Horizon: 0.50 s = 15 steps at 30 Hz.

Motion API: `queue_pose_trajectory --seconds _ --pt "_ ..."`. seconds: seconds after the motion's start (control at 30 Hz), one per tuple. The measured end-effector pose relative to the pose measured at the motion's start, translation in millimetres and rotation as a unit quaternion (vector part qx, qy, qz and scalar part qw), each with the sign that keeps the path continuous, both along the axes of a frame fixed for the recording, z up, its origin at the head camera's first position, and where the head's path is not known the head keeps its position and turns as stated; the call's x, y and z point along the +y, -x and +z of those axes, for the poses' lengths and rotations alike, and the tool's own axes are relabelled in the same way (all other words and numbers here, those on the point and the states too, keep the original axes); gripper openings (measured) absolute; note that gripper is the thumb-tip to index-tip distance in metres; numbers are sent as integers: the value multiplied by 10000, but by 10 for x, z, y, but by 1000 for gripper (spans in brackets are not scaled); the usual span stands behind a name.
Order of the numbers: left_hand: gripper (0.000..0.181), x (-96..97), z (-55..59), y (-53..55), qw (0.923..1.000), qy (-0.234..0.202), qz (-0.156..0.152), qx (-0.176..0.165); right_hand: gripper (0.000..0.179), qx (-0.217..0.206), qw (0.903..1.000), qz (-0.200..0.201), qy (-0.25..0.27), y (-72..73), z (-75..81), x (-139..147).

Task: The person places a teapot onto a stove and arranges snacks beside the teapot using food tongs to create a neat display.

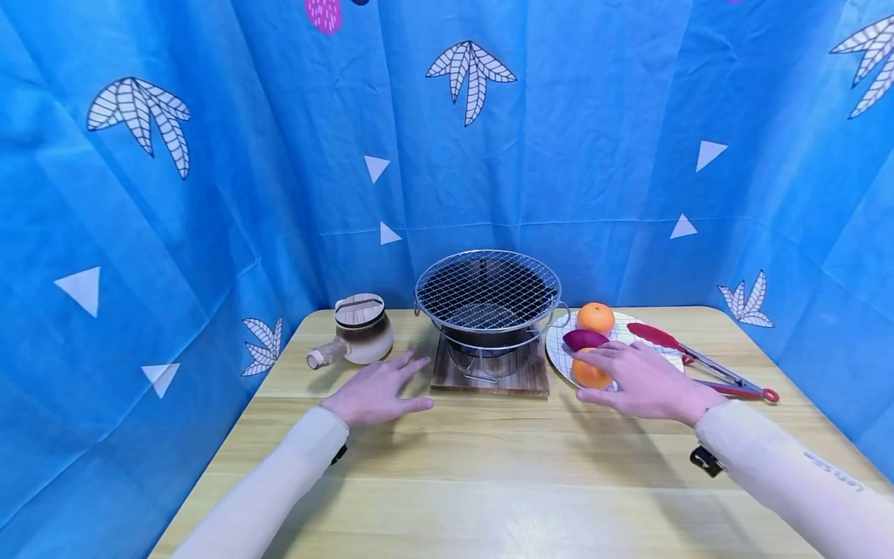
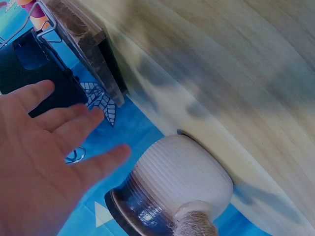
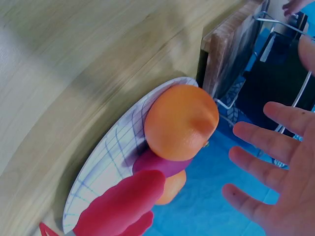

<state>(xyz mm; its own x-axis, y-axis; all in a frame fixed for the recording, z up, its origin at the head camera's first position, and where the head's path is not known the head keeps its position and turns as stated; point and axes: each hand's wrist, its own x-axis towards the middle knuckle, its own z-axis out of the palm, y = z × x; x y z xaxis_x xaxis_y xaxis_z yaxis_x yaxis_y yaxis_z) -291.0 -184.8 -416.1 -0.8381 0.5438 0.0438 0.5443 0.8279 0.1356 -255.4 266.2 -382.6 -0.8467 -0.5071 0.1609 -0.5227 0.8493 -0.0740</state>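
My left hand, fingers spread and holding nothing, hovers between a small lidded pot with a cord-wrapped handle and a round tabletop grill. In the left wrist view the ribbed pot stands just beyond the fingers. Over the near side of a checked plate my right hand reaches with loosely extended fingers, also holding nothing. Two oranges, the back one and the front one, lie on that plate with a purple item between them. The right hand partly hides the front orange in the head view.
Red-tipped tongs rest at the plate's right side, their handles on the table. The grill, topped by a wire mesh, stands on a square wooden board. A blue patterned curtain surrounds the wooden table at the back and sides.
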Motion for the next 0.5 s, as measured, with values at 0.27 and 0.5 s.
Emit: queue_pose_trajectory --seconds 0.27,0.5 --pt "75 13 -4 18 9995 -127 28 290 54 97 9986 54 526 27 -32 -128" --pt "71 4 -24 33 9989 -128 -119 430 47 -447 9923 -171 1141 70 -128 -261"
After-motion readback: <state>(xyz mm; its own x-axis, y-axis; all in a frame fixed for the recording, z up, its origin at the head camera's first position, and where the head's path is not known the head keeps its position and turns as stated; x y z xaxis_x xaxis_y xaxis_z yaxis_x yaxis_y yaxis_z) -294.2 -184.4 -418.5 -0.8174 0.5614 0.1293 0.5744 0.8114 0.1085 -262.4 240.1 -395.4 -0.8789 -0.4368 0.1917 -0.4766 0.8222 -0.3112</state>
